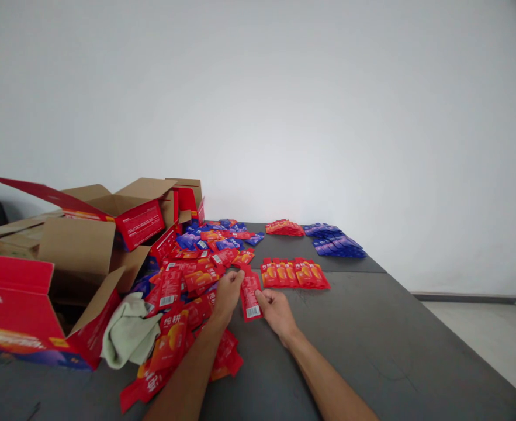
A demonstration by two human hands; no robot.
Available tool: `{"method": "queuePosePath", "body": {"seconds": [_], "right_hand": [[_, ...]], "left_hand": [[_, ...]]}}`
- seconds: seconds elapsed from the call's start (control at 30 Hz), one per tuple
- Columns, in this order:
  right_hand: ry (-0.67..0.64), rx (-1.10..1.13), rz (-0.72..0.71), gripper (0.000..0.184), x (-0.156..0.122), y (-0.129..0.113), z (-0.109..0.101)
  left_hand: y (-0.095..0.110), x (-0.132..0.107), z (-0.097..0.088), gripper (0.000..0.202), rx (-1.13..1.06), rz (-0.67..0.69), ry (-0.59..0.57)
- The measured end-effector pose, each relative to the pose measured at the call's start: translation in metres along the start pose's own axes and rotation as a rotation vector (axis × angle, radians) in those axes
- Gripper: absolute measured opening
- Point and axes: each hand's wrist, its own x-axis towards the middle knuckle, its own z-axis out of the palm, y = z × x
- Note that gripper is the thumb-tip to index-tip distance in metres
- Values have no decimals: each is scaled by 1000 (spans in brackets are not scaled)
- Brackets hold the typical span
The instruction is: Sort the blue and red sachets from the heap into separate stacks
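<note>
A red pouch (250, 295) with its printed, barcoded back facing me is held between my two hands over the dark table. My left hand (228, 295) pinches its upper left edge. Its lower right edge is gripped by the thumb and fingers of my right hand (277, 313). Just beyond lies a row of overlapping red pouches (293, 273), fronts up. Left of my hands spreads a loose heap of red pouches (170, 339), partly hidden by my left forearm.
Open red cartons (25, 304) stand along the left, beside a pale green cloth (130, 330). Blue pouches (190, 240) mix into the heap's far end. At the back are a stack of red pouches (284, 228) and stacked blue pouches (339, 245). A white wall (328, 117) rises behind the table (371, 339).
</note>
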Motion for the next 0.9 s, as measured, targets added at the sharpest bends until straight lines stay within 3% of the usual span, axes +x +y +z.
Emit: {"method": "queuePosePath", "body": {"seconds": [0.13,0.23,0.33,0.47,0.6,0.7,0.9], "right_hand": [[103,-91,-63,51,0,-3,-3],[138,-118,-123,47,-2,-10,-6],[84,-80,-178,35,-7,-19,-8],[16,-113,-271,39,-11,-20,-3],[142,-251,-307,51,-12,-13,7],[219,-176,-265,46,-9,-11,9],[241,235,30,39,3,-6,-3]], "left_hand": [[-4,-4,6,27,63,30,37],[-2,-15,15,26,93,80,-96],[3,-24,22,33,54,78,-192],[5,-25,22,26,-40,60,-132],[4,-20,17,25,-148,-21,-83],[3,-20,17,28,-270,-78,-120],[9,-24,20,35,-343,-177,-203]]}}
